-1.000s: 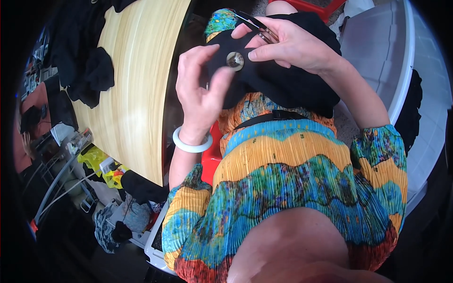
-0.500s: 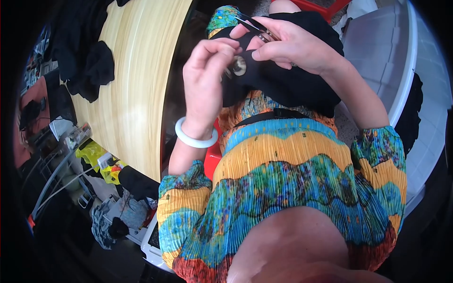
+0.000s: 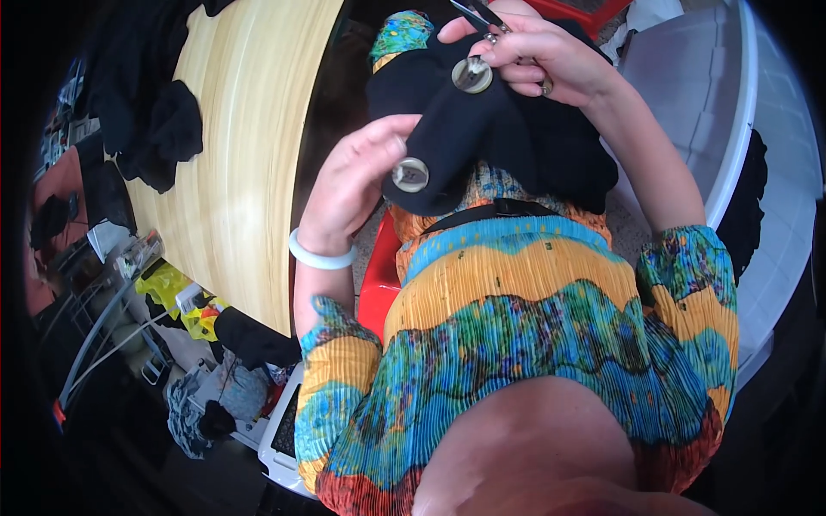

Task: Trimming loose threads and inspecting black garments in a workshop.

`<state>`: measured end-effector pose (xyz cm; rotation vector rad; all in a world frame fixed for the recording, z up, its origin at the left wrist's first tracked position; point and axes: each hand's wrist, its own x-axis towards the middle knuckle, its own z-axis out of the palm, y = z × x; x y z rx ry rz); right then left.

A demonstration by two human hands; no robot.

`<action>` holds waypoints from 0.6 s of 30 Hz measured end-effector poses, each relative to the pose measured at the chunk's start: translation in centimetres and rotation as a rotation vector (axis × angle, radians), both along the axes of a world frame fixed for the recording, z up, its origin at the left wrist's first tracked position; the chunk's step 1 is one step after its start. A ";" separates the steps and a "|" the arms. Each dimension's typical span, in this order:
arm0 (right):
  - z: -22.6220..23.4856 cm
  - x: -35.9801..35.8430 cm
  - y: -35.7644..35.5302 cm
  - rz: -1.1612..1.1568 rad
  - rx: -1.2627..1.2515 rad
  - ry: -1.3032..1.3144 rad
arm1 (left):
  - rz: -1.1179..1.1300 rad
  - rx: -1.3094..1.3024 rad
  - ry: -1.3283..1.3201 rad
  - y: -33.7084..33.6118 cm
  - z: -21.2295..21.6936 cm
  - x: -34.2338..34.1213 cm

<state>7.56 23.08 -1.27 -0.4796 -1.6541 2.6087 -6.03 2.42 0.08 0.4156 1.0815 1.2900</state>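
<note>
A piece of black cloth, seemingly a garment [image 3: 460, 146], lies over my lap with two large brownish buttons on it. My left hand [image 3: 353, 176], a white bangle on its wrist, pinches the cloth's left edge beside the lower button [image 3: 410, 175]. Thread snips [image 3: 483, 15] with a dark body and pointed blades rest in my right hand [image 3: 551, 64], their tips toward the upper left. Fingers of that hand also touch the cloth by the upper button [image 3: 472, 75]. Part of the snips is hidden by the fingers.
To the left stands a wood-grain table [image 3: 245, 129] with dark cloth [image 3: 159, 129] heaped on its far side. A grey-white plastic bin [image 3: 688, 95] is at the right. Below me shows a red stool [image 3: 379, 279]. Yellow bags [image 3: 176, 292] and other clutter sit at lower left.
My left hand has moved down and left along the cloth, and the two buttons now lie face up and apart. My right hand with the snips has shifted slightly up and right.
</note>
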 end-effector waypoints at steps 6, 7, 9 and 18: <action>-0.3 -0.8 -0.2 0.090 0.162 0.041 | -0.099 0.050 -0.221 -0.6 0.9 1.5; -0.2 -0.9 -0.3 0.083 0.183 0.050 | -0.118 0.062 -0.188 -0.8 0.7 1.5; -0.1 -0.9 0.1 0.135 0.216 0.052 | -0.135 0.076 -0.166 -0.9 0.9 1.8; 1.9 -1.8 0.2 0.158 0.109 0.050 | -0.109 0.072 -0.124 -1.3 0.0 2.2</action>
